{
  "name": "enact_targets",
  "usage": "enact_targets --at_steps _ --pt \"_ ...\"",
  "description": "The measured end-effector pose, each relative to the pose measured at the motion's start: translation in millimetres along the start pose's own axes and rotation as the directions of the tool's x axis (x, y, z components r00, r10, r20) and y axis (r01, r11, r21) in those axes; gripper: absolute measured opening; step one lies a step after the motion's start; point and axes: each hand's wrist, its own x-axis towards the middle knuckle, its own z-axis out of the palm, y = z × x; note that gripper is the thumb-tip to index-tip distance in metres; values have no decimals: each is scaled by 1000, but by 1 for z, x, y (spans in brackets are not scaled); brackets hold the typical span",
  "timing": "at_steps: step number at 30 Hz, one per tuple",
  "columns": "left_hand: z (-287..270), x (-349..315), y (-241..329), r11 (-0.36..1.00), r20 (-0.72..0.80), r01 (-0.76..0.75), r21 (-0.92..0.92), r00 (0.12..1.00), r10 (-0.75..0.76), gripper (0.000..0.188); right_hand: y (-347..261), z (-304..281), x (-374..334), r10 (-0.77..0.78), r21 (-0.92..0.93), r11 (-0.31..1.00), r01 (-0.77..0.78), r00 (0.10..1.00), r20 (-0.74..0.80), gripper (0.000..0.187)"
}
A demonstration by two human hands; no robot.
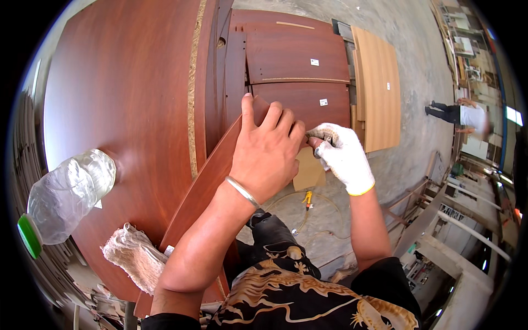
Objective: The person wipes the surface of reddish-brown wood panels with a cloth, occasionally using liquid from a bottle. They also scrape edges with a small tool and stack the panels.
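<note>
Left hand (267,151) — bare, bracelet (242,191) at the wrist — lies back-up over the upper end of a brown strip (204,187). Fingers slightly apart; cannot tell whether they clamp the strip. Strip slants from beneath these fingers, past the forearm, toward lower left.

Right hand (344,159) in a white glove, just beside the left fingers. Thumb drawn in close to curled fingers, by the strip's end; cannot tell whether anything is clamped between them.

Left of the fingers: big panel (132,99), brown, with bottle (69,195) (clear, green cap) and rag (135,256) well apart from them. Beyond the fingertips: brown boards (297,58), then pale boards (379,91). Nearer the body than the gloved fingers: yellow air gun (308,199) on the floor (333,247). Far right of them — a person (472,118).
</note>
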Motion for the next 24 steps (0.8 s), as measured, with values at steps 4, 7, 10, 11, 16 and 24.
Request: enact_targets --at_steps 4,7,10,11,16,24 --pt "1 0 0 1000 -12 6 7 1000 -6 54 -3 -4 5 -31 -127 991 34 999 27 13" --pt "3 0 1 1000 -41 9 -12 999 -9 43 -5 -8 9 -45 -206 977 56 997 57 12" --pt "5 2 2 999 -61 0 -49 998 -3 29 -8 -9 10 -99 -258 959 114 992 73 13" --pt "5 2 2 999 -55 -1 -42 998 -1 28 -11 -8 11 -125 -270 952 142 989 81 14" --pt "9 2 2 999 -80 8 38 997 -5 38 -23 -4 12 -197 -437 873 217 976 91 12" --pt "0 2 -1 998 -3 6 -64 1000 -6 52 -18 -9 13 -70 -220 972 86 994 81 11"
